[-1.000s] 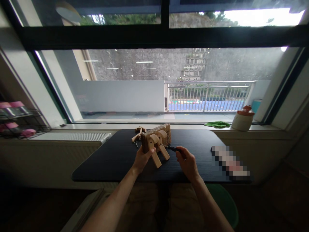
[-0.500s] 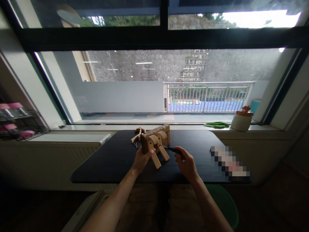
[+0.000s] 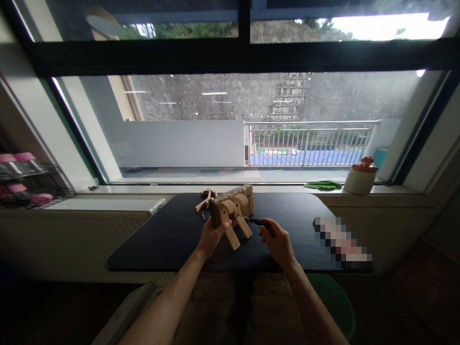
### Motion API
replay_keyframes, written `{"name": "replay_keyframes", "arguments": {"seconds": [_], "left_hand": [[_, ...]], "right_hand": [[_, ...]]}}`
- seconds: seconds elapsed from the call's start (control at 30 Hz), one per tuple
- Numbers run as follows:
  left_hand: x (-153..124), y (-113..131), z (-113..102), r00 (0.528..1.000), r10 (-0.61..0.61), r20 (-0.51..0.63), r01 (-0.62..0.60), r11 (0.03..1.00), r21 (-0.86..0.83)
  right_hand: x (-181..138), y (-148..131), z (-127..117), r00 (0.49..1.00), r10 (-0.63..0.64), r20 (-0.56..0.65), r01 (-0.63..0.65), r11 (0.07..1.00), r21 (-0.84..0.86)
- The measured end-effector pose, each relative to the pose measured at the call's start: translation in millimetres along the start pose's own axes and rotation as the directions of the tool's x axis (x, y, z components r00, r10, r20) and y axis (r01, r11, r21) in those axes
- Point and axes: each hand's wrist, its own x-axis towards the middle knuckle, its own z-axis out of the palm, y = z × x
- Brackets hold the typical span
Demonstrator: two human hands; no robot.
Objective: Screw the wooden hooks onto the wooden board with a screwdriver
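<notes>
On the dark table stands a wooden piece (image 3: 243, 203) made of a rough block with two curved, pale wooden legs (image 3: 233, 235) on its near side. My left hand (image 3: 212, 235) is closed on its left end, the thumb lying against the nearer leg. My right hand (image 3: 276, 241) grips the black handle of a screwdriver (image 3: 260, 222). The screwdriver's thin shaft points left and reaches the wooden piece beside the second leg; whether its tip sits in a screw is too small to tell. Behind the block lie loose curved wooden parts (image 3: 207, 194), with small metal screws (image 3: 203, 214) close by.
The black table (image 3: 161, 244) stands against a window sill. A blurred flat object (image 3: 341, 244) lies at its right side. On the sill are a green cloth (image 3: 323, 185) and a white bottle with a red top (image 3: 361, 177). Below is a green stool (image 3: 332, 306); a rack (image 3: 27, 179) stands left.
Almost nothing differs. The screwdriver and my right hand have shifted very slightly, while my left hand keeps its hold on the wooden piece.
</notes>
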Motion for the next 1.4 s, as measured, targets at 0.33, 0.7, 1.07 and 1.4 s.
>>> {"name": "replay_keyframes", "arguments": {"seconds": [0.33,0.7,1.07,1.4], "left_hand": [[-1.0,2.9,1.5,1.0,-0.007,-0.007,0.007,1.0,-0.021],[0.5,-1.8,0.1,1.0,0.001,0.001,-0.001,1.0,-0.019],[0.2,-0.4,-0.3,1.0,0.001,0.006,-0.001,1.0,-0.021],[1.0,-4.5,-0.8,1.0,-0.003,0.009,0.004,1.0,-0.017]], "right_hand": [[1.5,-5.6,-2.7,0.995,-0.057,-0.077,0.051,0.995,-0.081],[0.7,-0.6,1.6,0.998,-0.038,-0.049,0.038,0.999,-0.001],[-0.3,-1.6,1.4,1.0,-0.002,-0.01,0.003,0.998,0.069],[-0.8,-2.6,0.2,0.998,0.013,-0.062,-0.014,1.0,-0.013]]}}
